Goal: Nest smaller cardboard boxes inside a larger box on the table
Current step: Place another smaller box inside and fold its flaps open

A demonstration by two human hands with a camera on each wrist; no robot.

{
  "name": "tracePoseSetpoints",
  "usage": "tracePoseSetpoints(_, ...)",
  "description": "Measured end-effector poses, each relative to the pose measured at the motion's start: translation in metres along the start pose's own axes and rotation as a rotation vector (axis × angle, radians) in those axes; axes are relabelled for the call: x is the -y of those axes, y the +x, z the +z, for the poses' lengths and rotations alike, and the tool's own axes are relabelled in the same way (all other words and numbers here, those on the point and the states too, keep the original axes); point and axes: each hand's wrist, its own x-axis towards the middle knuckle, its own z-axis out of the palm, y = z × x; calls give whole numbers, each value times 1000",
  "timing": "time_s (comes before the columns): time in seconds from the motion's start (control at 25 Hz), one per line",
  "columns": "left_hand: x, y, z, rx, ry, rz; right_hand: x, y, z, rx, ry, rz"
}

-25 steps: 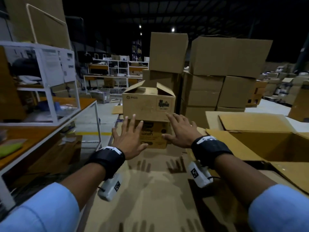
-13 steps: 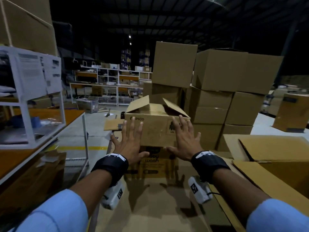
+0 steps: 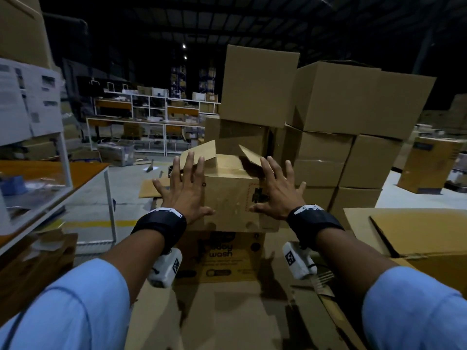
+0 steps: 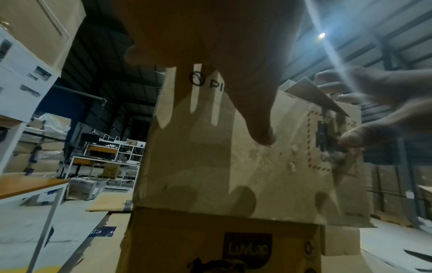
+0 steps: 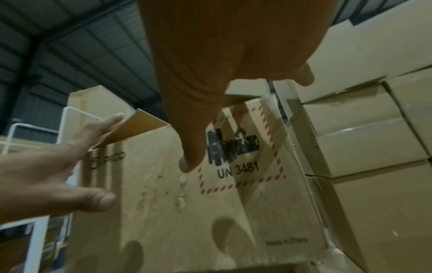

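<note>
A small brown PICO box (image 3: 230, 198) with its top flaps raised stands on a "baby wash" box (image 3: 227, 256) at the far side of the cardboard-covered table (image 3: 227, 311). My left hand (image 3: 185, 188) is spread flat against the left part of its front face, fingertips near the left flap. My right hand (image 3: 275, 190) is spread over the right part, across the red-dashed label. I cannot tell whether the palms touch the box. The left wrist view shows the thumb (image 4: 261, 134) close to the box (image 4: 233, 166); the right wrist view shows the box (image 5: 187, 212). A large open box (image 3: 429, 238) lies at the right.
Tall stacks of closed cardboard boxes (image 3: 353, 122) stand right behind the small box. A white-framed bench with an orange top (image 3: 75, 178) is at the left, with shelving beyond. Another box (image 3: 429, 165) sits on the floor at far right.
Both hands have moved forward and up from the lower box to the front face of the PICO box. The view has come closer to the stack.
</note>
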Motion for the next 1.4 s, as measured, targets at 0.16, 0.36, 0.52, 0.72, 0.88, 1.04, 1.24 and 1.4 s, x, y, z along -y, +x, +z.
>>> tracePoseSetpoints(0.16,7,12,8,12,-6,16,-4,17,19,9,43,-29)
tracePoseSetpoints(0.36,9,13,19,-100,3,37,-9,12,43,-115,8,-58)
tracePoseSetpoints(0.52,8,-1,27,-217,49,86,-14,1,57,-239,-46,-103)
tracePoseSetpoints(0.72,3,-24,15,-442,67,128,-12,-12,37,-390,-86,-222)
tracePoseSetpoints(0.88,-21,-41,-34,-504,89,157,-10,-31,-17,-465,-108,-253)
tracePoseSetpoints(1.04,-65,-65,-76,-503,59,189,-24,-70,-78,-524,-160,-257)
tracePoseSetpoints(1.24,-146,-101,-113,-530,1,248,-68,-133,-152,-577,-224,-251)
tracePoseSetpoints(1.4,-222,-138,-130,-508,-15,297,-121,-198,-197,-590,-256,-223)
